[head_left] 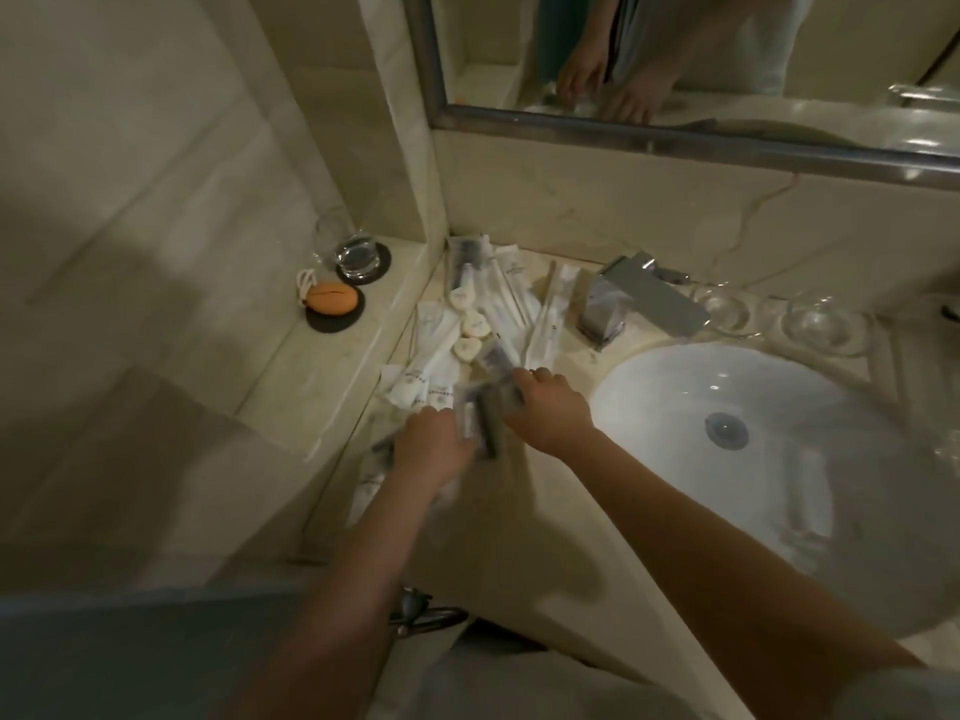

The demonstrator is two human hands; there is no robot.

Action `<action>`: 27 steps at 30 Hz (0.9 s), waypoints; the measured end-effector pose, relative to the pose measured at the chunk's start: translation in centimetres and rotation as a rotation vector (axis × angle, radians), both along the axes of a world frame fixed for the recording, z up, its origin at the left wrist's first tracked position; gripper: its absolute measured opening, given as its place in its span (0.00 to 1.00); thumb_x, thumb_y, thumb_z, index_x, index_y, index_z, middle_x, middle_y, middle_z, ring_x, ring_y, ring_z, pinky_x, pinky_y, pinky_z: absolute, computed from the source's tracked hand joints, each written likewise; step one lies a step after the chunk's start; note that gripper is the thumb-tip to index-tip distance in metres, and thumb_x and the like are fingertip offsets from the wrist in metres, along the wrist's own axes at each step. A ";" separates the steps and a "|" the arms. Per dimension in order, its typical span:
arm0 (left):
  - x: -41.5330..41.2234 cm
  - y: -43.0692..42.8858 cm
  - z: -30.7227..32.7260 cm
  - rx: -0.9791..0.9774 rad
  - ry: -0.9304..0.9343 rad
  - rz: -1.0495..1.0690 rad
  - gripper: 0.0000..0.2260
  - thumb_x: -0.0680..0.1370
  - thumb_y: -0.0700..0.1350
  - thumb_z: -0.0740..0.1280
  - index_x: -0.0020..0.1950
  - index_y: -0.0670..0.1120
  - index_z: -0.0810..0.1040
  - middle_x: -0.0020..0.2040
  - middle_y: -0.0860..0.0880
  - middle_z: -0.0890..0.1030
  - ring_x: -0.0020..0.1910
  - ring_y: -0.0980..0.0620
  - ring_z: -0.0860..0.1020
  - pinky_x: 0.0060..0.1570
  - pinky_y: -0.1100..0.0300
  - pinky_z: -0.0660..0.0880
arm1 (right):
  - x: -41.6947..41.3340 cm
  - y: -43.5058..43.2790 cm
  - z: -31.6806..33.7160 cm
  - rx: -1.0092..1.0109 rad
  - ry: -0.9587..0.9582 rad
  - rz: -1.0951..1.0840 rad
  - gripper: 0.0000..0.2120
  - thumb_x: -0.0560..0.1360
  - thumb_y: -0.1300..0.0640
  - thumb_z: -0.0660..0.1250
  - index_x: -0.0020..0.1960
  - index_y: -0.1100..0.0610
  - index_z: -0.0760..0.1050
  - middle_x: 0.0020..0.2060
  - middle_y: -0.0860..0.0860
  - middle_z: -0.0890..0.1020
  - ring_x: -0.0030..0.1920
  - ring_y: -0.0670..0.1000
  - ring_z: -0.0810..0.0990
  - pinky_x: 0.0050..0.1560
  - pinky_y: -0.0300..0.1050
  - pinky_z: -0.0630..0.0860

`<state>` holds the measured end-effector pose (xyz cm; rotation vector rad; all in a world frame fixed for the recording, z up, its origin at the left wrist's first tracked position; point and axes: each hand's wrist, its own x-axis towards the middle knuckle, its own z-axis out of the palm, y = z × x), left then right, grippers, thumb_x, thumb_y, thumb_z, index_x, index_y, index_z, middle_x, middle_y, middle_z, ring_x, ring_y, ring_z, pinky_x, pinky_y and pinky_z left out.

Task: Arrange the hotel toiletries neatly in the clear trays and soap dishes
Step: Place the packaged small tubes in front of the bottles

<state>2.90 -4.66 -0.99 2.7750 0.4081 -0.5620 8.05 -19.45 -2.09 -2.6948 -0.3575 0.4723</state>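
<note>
Right now, a small bundle of clear plastic packets [480,418] with dark items inside is sitting between the two hands, low over the beige marble surface [545,491] just left of the basin. The left hand [431,446] is curling its fingers round the near end of the bundle, though blur is softening the detail. The right hand [550,407] is pinching the far end with thumb and bent fingers. Beyond the hands, long white paper-wrapped sachets [498,304] are lying scattered and overlapping towards the corner, with three small cream heart-shaped soaps [474,327] lying among them. Two clear glass soap dishes [826,324] are standing side by side behind the round white basin [779,459], just right of the square chrome tap [641,298]. On the raised ledge to the left, a clear glass tumbler [353,252] and an orange oval object [332,298] are each resting on a round black coaster [324,322]. A metal-framed mirror [675,142] is reflecting both hands above.
</note>
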 end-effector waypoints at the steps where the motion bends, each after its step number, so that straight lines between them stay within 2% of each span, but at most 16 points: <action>1: 0.2 -0.2 -0.2 -0.013 -0.004 -0.003 0.18 0.77 0.51 0.62 0.62 0.43 0.74 0.60 0.42 0.77 0.59 0.42 0.75 0.57 0.49 0.74 | 0.5 0.8 -0.4 -0.020 -0.015 -0.021 0.25 0.77 0.43 0.57 0.70 0.52 0.60 0.59 0.57 0.74 0.57 0.59 0.74 0.52 0.53 0.73; 4: 0.7 -1.1 -1.0 -0.018 0.027 0.014 0.20 0.77 0.55 0.60 0.65 0.46 0.71 0.59 0.42 0.78 0.58 0.41 0.76 0.57 0.46 0.75 | 1.7 2.5 -1.1 -0.026 0.037 -0.108 0.27 0.76 0.44 0.60 0.70 0.55 0.60 0.61 0.58 0.72 0.59 0.61 0.72 0.54 0.54 0.73; 6: 1.0 -1.7 -1.3 0.013 0.070 0.058 0.22 0.78 0.58 0.57 0.67 0.47 0.69 0.62 0.42 0.75 0.62 0.40 0.74 0.59 0.44 0.72 | 2.5 2.8 -1.6 -0.001 0.088 -0.192 0.25 0.75 0.47 0.62 0.68 0.57 0.61 0.62 0.59 0.70 0.61 0.62 0.71 0.55 0.55 0.72; 9: 1.1 -2.3 -1.6 0.017 0.065 0.121 0.23 0.81 0.58 0.50 0.70 0.46 0.67 0.66 0.41 0.73 0.65 0.39 0.71 0.62 0.44 0.68 | 3.6 2.2 -2.2 0.067 0.157 -0.273 0.21 0.75 0.52 0.62 0.64 0.61 0.65 0.59 0.61 0.73 0.60 0.63 0.73 0.56 0.54 0.72; 11: 1.3 -2.4 -1.5 0.005 0.062 0.137 0.23 0.80 0.59 0.52 0.67 0.45 0.69 0.63 0.41 0.75 0.63 0.40 0.73 0.60 0.46 0.70 | 4.2 1.7 -2.3 0.166 0.204 -0.314 0.17 0.74 0.55 0.63 0.60 0.62 0.68 0.55 0.60 0.76 0.56 0.62 0.76 0.51 0.51 0.74; 13: 1.8 -2.4 -1.9 -0.043 0.079 0.165 0.23 0.77 0.60 0.59 0.64 0.44 0.70 0.61 0.42 0.76 0.60 0.42 0.75 0.56 0.48 0.72 | 4.6 1.1 -1.9 0.253 0.221 -0.363 0.14 0.74 0.58 0.64 0.58 0.61 0.71 0.53 0.58 0.77 0.53 0.60 0.77 0.46 0.48 0.72; 16: 2.2 -2.7 -2.1 -0.054 0.079 0.184 0.26 0.73 0.59 0.66 0.64 0.44 0.70 0.61 0.42 0.76 0.60 0.42 0.75 0.57 0.48 0.74 | 4.5 -0.2 -0.8 0.378 0.212 -0.427 0.13 0.73 0.58 0.65 0.56 0.60 0.73 0.47 0.56 0.77 0.50 0.58 0.78 0.48 0.52 0.74; 18: 2.4 -3.0 -2.2 -0.011 0.082 0.198 0.28 0.73 0.58 0.67 0.66 0.43 0.69 0.63 0.42 0.74 0.62 0.42 0.74 0.59 0.48 0.73 | 3.9 -1.5 -0.1 0.475 0.216 -0.449 0.11 0.73 0.60 0.65 0.54 0.60 0.72 0.45 0.54 0.76 0.47 0.56 0.76 0.47 0.51 0.75; 21: 2.8 -3.4 -2.6 0.023 0.110 0.220 0.29 0.74 0.56 0.67 0.68 0.41 0.68 0.65 0.41 0.73 0.64 0.42 0.72 0.63 0.47 0.70 | 2.5 -3.7 0.9 0.621 0.276 -0.485 0.07 0.73 0.63 0.63 0.50 0.59 0.69 0.40 0.51 0.73 0.43 0.53 0.72 0.40 0.44 0.70; 25: 3.0 -3.9 -2.4 0.041 0.097 0.244 0.26 0.76 0.57 0.64 0.68 0.44 0.69 0.64 0.42 0.74 0.64 0.41 0.72 0.62 0.47 0.71 | 0.5 -6.2 1.9 0.752 0.331 -0.526 0.09 0.73 0.66 0.61 0.52 0.59 0.68 0.45 0.55 0.76 0.45 0.54 0.74 0.46 0.48 0.72; 27: 2.9 -4.1 -2.1 0.031 0.079 0.255 0.24 0.76 0.56 0.64 0.68 0.46 0.68 0.63 0.42 0.75 0.63 0.41 0.72 0.59 0.47 0.70 | -0.3 -7.0 2.1 0.791 0.349 -0.570 0.09 0.74 0.66 0.59 0.53 0.59 0.69 0.44 0.54 0.78 0.44 0.54 0.76 0.44 0.47 0.73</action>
